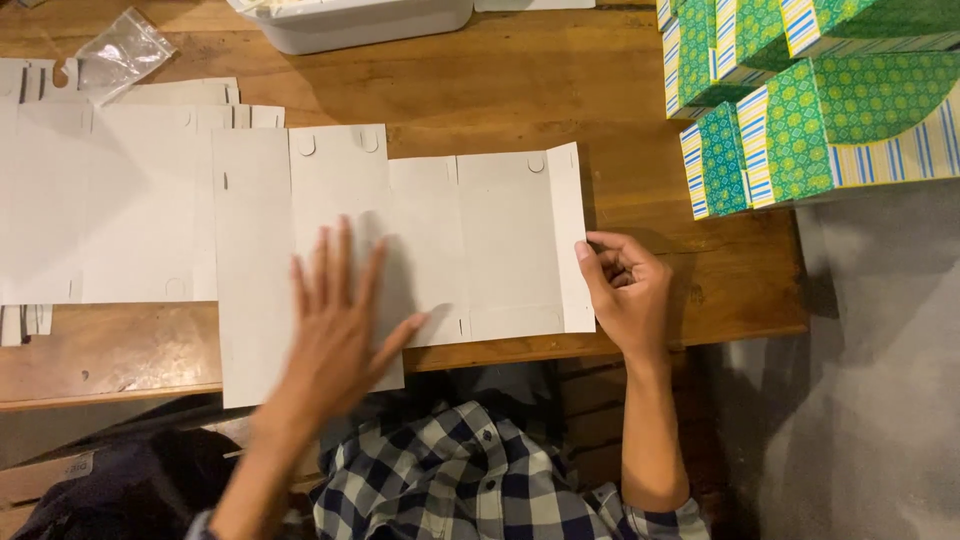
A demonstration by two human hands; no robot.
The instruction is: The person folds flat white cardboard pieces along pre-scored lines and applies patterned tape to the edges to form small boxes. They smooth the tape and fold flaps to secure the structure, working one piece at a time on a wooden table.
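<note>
Left hand (340,320) lies flat, fingers spread, on cardboard sheet (440,240); right hand (625,290) pinches its edge.

My left hand (335,325) lies flat, palm down, fingers spread and pointing away from me. My right hand (625,290) curls, thumb and fingertips pinched together.

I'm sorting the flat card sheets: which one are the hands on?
The sheet at the table's near edge, spread in front of the person. The left hand presses it flat; the right hand pinches its end flap. The other sheets lie untouched, further left.
</note>
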